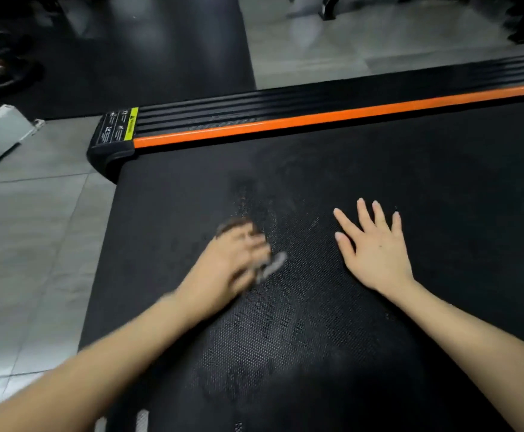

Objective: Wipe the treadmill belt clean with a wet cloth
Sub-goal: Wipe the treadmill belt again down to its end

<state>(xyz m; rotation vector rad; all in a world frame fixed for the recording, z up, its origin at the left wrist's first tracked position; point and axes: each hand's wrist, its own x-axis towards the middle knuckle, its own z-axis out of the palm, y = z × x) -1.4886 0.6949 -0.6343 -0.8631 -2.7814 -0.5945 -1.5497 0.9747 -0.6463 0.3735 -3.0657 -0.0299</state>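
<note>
The black textured treadmill belt point(379, 169) fills most of the view, with damp streaks and smears around its middle. My left hand point(229, 260) is blurred and presses a small grey cloth point(271, 266) flat on the belt; the cloth pokes out at the fingertips and to the right of the hand. My right hand point(376, 247) lies flat on the belt to the right, fingers spread, holding nothing, a short gap from the cloth.
An orange and black side rail point(316, 120) runs along the belt's far edge, ending in a black end cap with warning labels point(117, 129). Grey tiled floor point(30, 244) lies left. A dark mat point(145, 42) and gym equipment sit beyond.
</note>
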